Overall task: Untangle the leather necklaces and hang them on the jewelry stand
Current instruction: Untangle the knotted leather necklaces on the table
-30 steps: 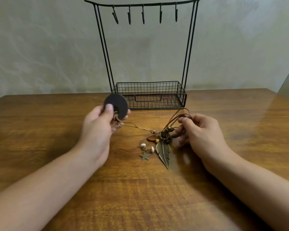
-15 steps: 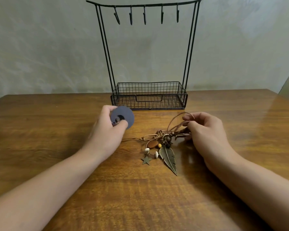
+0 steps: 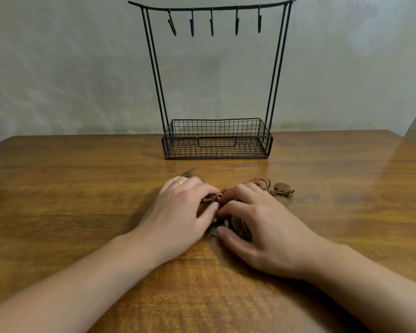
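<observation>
Necklaces (image 3: 226,200) sit in one knotted bunch on the table (image 3: 82,200), right between the two hands, so both are just as near. The left hand (image 3: 183,207) and the right hand (image 3: 257,227) curl their fingers onto the brown cords and pinch the knot from each side. Some loops and a flat brown charm (image 3: 283,187) stick out to the right. The stand (image 3: 216,138) is behind, near the wall, and its hooks (image 3: 211,22) hold nothing yet.

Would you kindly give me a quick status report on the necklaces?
Both hands, left and right, pinching the tangled necklaces on the table. Jewelry stand hooks bare. Nothing blocking.
</observation>
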